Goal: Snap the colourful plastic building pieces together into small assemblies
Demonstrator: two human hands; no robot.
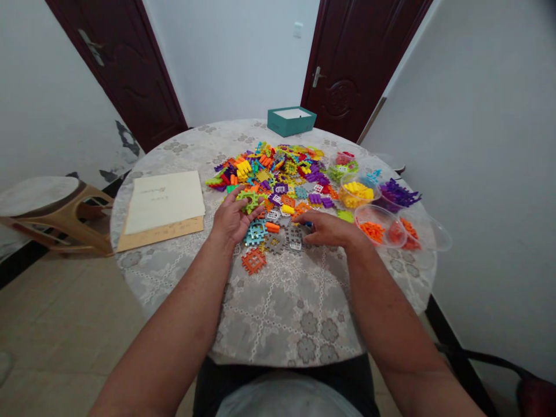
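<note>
My left hand [230, 219] is at the near left edge of a heap of plastic building pieces, its fingers and thumb around a lime-green notched square piece [250, 201]. Below that hand lie a light-blue window-like piece [256, 232] and an orange square piece [254, 261]. My right hand [325, 228] reaches in from the other side, index finger stretched out and thumb apart from it. Under its fingers is a grey lattice piece [294, 236] with a white insert. A bit of blue [308, 224] shows beneath the index finger, partly hidden.
Clear tubs hold yellow pieces [358, 194], orange pieces [372, 231] and purple pieces [398, 192] on the right. The mixed heap [278, 165] spreads behind my hands. A green box [292, 121] stands at the back; paper sheets [164, 197] lie left on the round table [278, 315].
</note>
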